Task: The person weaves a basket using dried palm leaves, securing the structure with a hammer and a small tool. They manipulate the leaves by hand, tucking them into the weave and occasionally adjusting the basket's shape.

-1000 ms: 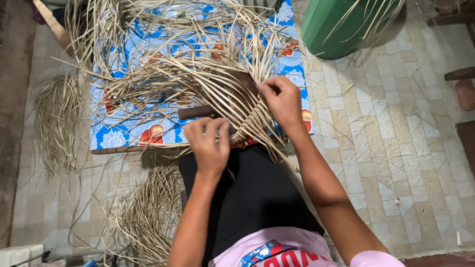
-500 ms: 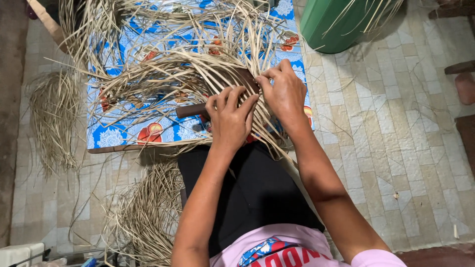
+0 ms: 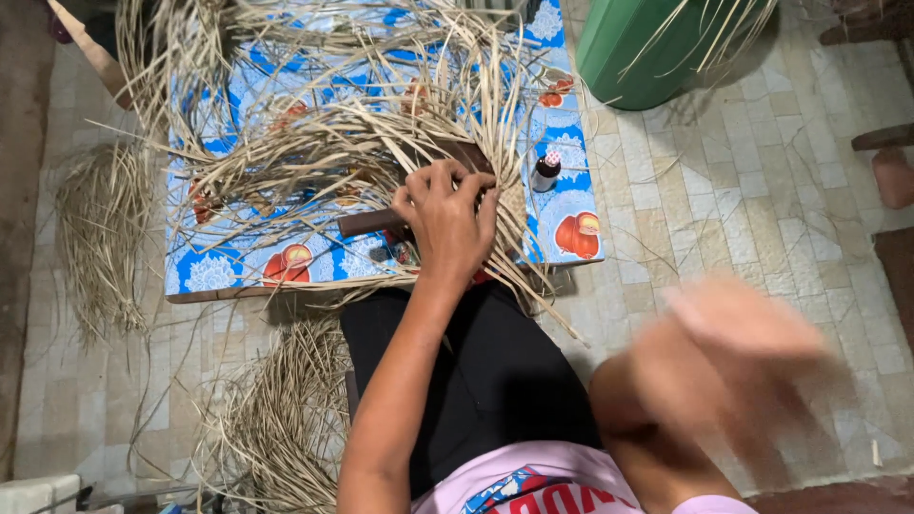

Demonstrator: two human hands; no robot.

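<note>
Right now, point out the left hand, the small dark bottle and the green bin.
left hand (image 3: pixel 447 221), head view, on the back of the hand.
small dark bottle (image 3: pixel 545 175), head view, on its body.
green bin (image 3: pixel 647 48), head view, on its side wall.

Low table (image 3: pixel 221 282) under blue patterned cloth (image 3: pixel 571 181), straw strips (image 3: pixel 324 143), small bottle (image 3: pixel 545 172).
</note>
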